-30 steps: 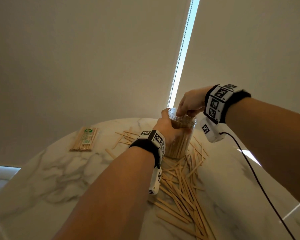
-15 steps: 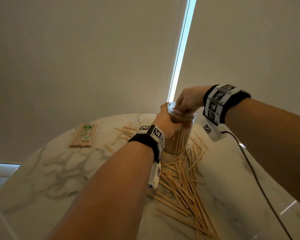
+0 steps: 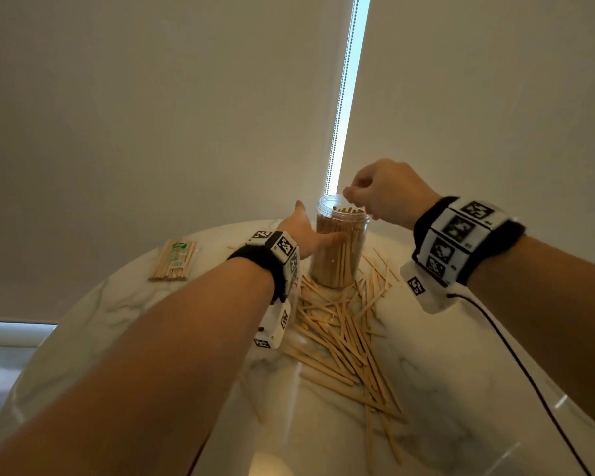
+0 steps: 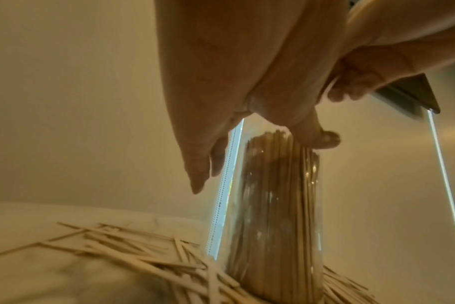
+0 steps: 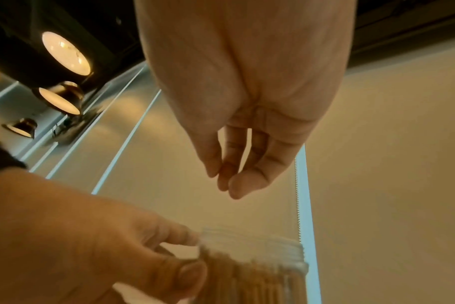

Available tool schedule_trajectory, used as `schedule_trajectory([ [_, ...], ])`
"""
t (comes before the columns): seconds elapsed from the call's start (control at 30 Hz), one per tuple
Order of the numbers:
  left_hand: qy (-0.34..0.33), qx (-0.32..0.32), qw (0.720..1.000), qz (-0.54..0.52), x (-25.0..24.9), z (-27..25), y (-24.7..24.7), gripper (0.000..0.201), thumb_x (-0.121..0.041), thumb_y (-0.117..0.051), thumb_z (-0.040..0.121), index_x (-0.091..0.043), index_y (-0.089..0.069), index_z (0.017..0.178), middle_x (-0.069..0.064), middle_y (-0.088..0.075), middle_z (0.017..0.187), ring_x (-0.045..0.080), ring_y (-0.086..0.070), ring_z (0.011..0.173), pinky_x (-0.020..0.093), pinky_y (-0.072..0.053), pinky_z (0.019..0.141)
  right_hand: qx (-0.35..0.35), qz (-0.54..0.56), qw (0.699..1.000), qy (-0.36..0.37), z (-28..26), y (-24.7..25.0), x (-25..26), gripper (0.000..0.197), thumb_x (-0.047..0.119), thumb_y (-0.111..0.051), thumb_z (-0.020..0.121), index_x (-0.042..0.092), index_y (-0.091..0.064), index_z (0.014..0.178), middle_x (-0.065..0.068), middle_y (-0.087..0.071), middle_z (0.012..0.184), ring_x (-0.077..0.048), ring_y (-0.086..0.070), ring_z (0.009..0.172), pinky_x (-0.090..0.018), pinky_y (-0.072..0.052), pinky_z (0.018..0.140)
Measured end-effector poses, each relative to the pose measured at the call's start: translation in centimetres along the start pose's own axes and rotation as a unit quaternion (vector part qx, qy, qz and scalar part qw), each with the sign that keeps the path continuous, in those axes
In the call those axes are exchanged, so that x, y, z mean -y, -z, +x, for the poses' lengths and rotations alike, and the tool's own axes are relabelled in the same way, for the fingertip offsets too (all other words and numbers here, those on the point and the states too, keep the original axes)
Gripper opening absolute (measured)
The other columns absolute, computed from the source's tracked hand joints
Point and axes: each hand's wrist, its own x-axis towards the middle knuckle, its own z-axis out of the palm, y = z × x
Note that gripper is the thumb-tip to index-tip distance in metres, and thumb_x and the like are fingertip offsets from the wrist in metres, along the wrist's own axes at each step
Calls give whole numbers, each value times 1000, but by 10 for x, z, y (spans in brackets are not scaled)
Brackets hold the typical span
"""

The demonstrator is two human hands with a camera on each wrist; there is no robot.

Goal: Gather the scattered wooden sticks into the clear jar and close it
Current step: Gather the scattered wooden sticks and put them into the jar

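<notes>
The clear jar point(image 3: 340, 245) stands upright and lidless on the marble table point(image 3: 117, 338), packed with upright wooden sticks. Many loose sticks point(image 3: 344, 334) lie scattered around its base and toward me. My left hand point(image 3: 304, 231) is at the jar's left side. Its thumb point(image 4: 320, 139) touches the jar wall near the top, and its straight fingers point(image 4: 200, 164) stand off from the glass. My right hand point(image 3: 375, 194) hovers just above the jar mouth with fingertips point(image 5: 226, 183) bunched against the thumb, nothing seen between them. No lid is in view.
A wrapped bundle of sticks point(image 3: 174, 261) lies at the table's far left. A black cable point(image 3: 529, 389) trails from my right wrist across the table's right side. A blind with a bead cord point(image 3: 340, 115) hangs close behind the jar.
My right hand has lifted out of the jar mouth. My left hand has loosened its grasp on the jar and spread its fingers.
</notes>
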Motion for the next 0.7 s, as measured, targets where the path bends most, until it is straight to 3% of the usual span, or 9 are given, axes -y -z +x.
schedule_trajectory([
  [0.07,9,-28,997,77,9,-18,17,89,-58,-71,81,-11,-38,148,9,-54,141,27,-54,125,37,-46,99,22,13,1000,-17,-30,-1,3,27,35,-60,96,13,-73,86,0,-70,79,-12,-63,71,-28,-53,67],
  [0.13,33,-25,988,149,21,-39,34,58,-53,-68,86,-8,-63,122,6,-69,114,23,-65,103,32,-52,88,116,2,992,-55,-57,-12,3,31,38,-58,97,12,-72,87,-5,-73,81,-13,-65,66,-27,-54,65],
  [0.2,72,-3,974,214,35,-64,48,49,-52,-66,88,-6,-71,104,4,-72,88,21,-69,83,31,-56,79,244,-45,963,-106,-84,-24,7,42,54,-53,96,15,-68,91,-4,-73,82,-12,-68,67,-26,-57,69],
  [0.27,112,14,954,279,47,-91,56,48,-51,-66,88,-4,-72,98,4,-70,79,22,-68,75,29,-53,71,334,-92,928,-135,-110,-30,15,54,75,-46,88,23,-60,85,0,-71,83,-13,-69,71,-29,-58,78],
  [0.37,181,74,932,305,61,-126,51,44,-54,-68,86,-10,-67,79,1,-72,77,17,-67,65,26,-55,73,413,-212,880,-96,-141,-34,27,71,84,-39,82,15,-55,74,-8,-69,102,-16,-56,71,-29,-47,84],
  [0.47,207,100,936,267,68,-145,32,51,-52,-80,76,-4,-69,92,9,-76,92,25,-73,85,36,-59,83,399,-212,886,-100,-157,-49,27,80,80,-53,79,8,-65,112,-7,-66,114,-22,-59,95,-32,-50,91],
  [0.5,198,96,935,280,69,-148,26,51,-48,-81,76,-3,-70,98,10,-75,97,26,-73,91,36,-59,84,382,-189,899,-105,-159,-51,26,76,74,-58,81,9,-63,120,-6,-65,114,-22,-59,98,-33,-51,91],
  [0.57,156,74,925,338,63,-153,16,43,-41,-75,85,-5,-69,107,8,-72,107,25,-69,100,30,-56,83,353,-154,916,-111,-160,-52,25,57,55,-65,89,7,-64,120,-5,-64,106,-22,-61,96,-31,-53,87],
  [0.7,114,59,914,385,56,-154,-2,23,-14,-52,100,-5,-66,115,11,-66,120,26,-63,111,29,-49,83,326,-152,926,-117,-165,-54,22,22,32,-63,95,9,-60,97,-8,-62,105,-25,-64,101,-28,-54,79],
])
